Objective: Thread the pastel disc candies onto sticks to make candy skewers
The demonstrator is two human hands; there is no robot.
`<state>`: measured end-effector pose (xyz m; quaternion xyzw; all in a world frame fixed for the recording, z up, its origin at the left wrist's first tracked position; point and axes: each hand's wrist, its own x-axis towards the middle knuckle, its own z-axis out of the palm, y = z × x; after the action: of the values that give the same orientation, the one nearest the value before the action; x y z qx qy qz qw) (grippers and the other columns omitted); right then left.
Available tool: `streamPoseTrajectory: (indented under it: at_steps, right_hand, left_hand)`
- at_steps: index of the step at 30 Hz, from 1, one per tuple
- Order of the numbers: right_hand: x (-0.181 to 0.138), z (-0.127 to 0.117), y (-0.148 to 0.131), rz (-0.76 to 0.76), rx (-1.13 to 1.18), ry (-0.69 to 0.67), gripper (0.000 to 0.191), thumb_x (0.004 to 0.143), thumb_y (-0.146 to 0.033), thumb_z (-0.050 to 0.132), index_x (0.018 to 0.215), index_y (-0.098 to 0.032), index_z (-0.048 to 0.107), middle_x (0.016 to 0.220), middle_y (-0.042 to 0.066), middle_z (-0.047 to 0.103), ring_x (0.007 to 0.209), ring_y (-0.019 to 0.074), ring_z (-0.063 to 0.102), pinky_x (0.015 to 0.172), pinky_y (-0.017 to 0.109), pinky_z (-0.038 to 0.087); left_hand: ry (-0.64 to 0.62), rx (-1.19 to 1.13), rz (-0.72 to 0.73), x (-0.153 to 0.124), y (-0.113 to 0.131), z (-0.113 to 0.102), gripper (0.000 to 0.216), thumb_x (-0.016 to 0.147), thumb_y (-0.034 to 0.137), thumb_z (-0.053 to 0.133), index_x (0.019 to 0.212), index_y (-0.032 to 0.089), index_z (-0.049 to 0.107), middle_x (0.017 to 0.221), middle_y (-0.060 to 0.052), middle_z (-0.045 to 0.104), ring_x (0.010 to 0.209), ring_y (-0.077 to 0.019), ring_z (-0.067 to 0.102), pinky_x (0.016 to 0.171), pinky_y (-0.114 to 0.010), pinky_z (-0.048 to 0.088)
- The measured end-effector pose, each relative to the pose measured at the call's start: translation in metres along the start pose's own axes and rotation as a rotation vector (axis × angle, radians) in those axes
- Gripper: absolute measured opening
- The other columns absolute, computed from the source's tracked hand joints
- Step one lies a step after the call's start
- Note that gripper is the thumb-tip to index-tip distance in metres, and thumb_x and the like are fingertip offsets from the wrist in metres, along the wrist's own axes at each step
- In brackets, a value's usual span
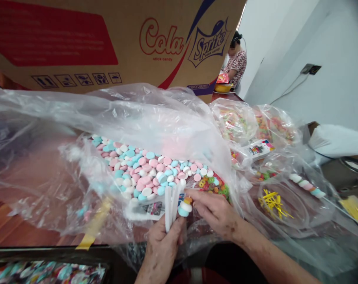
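Observation:
My left hand (163, 244) is closed around a small bunch of white sticks (170, 207) held upright at the lower middle. My right hand (216, 211) pinches round candies (185, 208), white, orange and blue, stacked on one of the sticks. Just behind both hands lies a big clear plastic bag (114, 118) spread open, with a heap of pink, blue and white marshmallow discs (143, 169) in it. A patch of small colourful ring candies (213, 183) lies right above my right hand.
A large Cola/Sprite cardboard box (108, 39) stands behind the bag. At the right are more clear bags with colourful candy (247, 122), a bowl with yellow ties (273, 203) and a finished candy skewer (307, 185). A person (236, 63) sits at the far end.

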<state>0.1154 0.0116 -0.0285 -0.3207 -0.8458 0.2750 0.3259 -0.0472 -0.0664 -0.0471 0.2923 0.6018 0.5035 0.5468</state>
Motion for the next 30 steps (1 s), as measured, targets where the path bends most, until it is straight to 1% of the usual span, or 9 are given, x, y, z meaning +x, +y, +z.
streamPoseTrajectory:
  at_steps: [3, 7, 9, 11, 17, 22, 24, 27, 30]
  right_hand:
    - [0.016, -0.012, 0.014, 0.129, -0.23, 0.064, 0.034, 0.098, -0.021, 0.041, 0.129, -0.017, 0.056, 0.113, 0.01, 0.069, 0.1, 0.0216, 0.065, 0.091, 0.035, 0.052]
    - [0.038, -0.02, 0.032, 0.263, -0.734, -0.032, 0.023, 0.093, -0.013, 0.046, 0.102, -0.012, 0.067, 0.1, 0.017, 0.066, 0.093, 0.0281, 0.06, 0.081, 0.04, 0.05]
    - [0.043, -0.017, 0.037, 0.265, -0.893, -0.052, 0.017, 0.09, -0.012, 0.051, 0.096, -0.012, 0.067, 0.097, 0.017, 0.064, 0.092, 0.0292, 0.057, 0.078, 0.04, 0.047]
    - [0.044, -0.012, 0.04, 0.209, -0.946, -0.052, 0.012, 0.088, -0.013, 0.056, 0.095, -0.014, 0.067, 0.096, 0.014, 0.064, 0.093, 0.0294, 0.054, 0.076, 0.039, 0.044]
    - [0.04, 0.006, 0.035, 0.008, -0.95, 0.006, 0.01, 0.088, -0.011, 0.055, 0.091, -0.015, 0.064, 0.086, 0.009, 0.063, 0.084, 0.0265, 0.051, 0.073, 0.038, 0.038]
    - [0.028, 0.015, 0.024, -0.159, -0.793, -0.067, 0.014, 0.088, -0.007, 0.053, 0.084, -0.017, 0.061, 0.081, 0.006, 0.062, 0.08, 0.0228, 0.054, 0.074, 0.034, 0.039]
    - [0.025, 0.011, 0.025, -0.114, -0.688, -0.023, 0.015, 0.087, -0.005, 0.052, 0.088, -0.017, 0.061, 0.082, 0.005, 0.063, 0.079, 0.0214, 0.056, 0.074, 0.032, 0.041]
    - [0.028, -0.003, 0.031, 0.065, -0.529, 0.102, 0.019, 0.087, -0.006, 0.049, 0.098, -0.016, 0.062, 0.089, 0.006, 0.064, 0.081, 0.02, 0.059, 0.075, 0.03, 0.044]
    - [0.033, -0.01, 0.034, 0.127, -0.4, 0.12, 0.02, 0.089, -0.009, 0.049, 0.102, -0.018, 0.062, 0.095, 0.006, 0.063, 0.086, 0.0189, 0.06, 0.078, 0.029, 0.046]
  left_hand:
    - [0.027, -0.055, -0.054, 0.002, -0.005, -0.003, 0.046, 0.071, 0.053, 0.072, 0.052, 0.018, 0.05, 0.039, 0.007, 0.042, 0.03, -0.0047, 0.029, 0.032, -0.019, 0.016]
    - [0.056, -0.127, -0.042, 0.005, -0.009, -0.004, 0.05, 0.069, 0.057, 0.073, 0.051, 0.016, 0.051, 0.038, 0.007, 0.043, 0.027, -0.0038, 0.029, 0.03, -0.017, 0.016]
    - [0.053, -0.145, -0.032, 0.005, -0.007, -0.003, 0.048, 0.071, 0.055, 0.073, 0.052, 0.016, 0.052, 0.038, 0.007, 0.044, 0.027, -0.0035, 0.03, 0.031, -0.016, 0.018]
    - [0.044, -0.155, -0.028, 0.004, -0.005, -0.002, 0.047, 0.072, 0.053, 0.073, 0.052, 0.016, 0.052, 0.038, 0.007, 0.043, 0.027, -0.0033, 0.03, 0.031, -0.016, 0.018]
    - [0.04, -0.125, -0.023, 0.003, -0.003, -0.002, 0.047, 0.072, 0.053, 0.072, 0.05, 0.016, 0.051, 0.035, 0.008, 0.04, 0.026, -0.0042, 0.03, 0.031, -0.016, 0.018]
    - [0.059, -0.115, -0.011, 0.002, -0.004, -0.002, 0.048, 0.073, 0.052, 0.071, 0.049, 0.016, 0.052, 0.035, 0.007, 0.04, 0.026, -0.0043, 0.031, 0.032, -0.017, 0.017]
    - [0.067, -0.115, -0.016, 0.001, -0.003, -0.002, 0.046, 0.072, 0.052, 0.072, 0.05, 0.016, 0.052, 0.036, 0.007, 0.042, 0.027, -0.0043, 0.031, 0.032, -0.017, 0.017]
    - [0.069, -0.127, -0.022, 0.001, -0.002, -0.001, 0.044, 0.071, 0.051, 0.072, 0.053, 0.016, 0.053, 0.038, 0.007, 0.044, 0.027, -0.004, 0.031, 0.031, -0.017, 0.017]
    - [0.06, -0.121, -0.029, 0.002, -0.002, -0.001, 0.044, 0.072, 0.052, 0.071, 0.053, 0.016, 0.052, 0.035, 0.008, 0.04, 0.027, -0.0041, 0.029, 0.032, -0.017, 0.017]
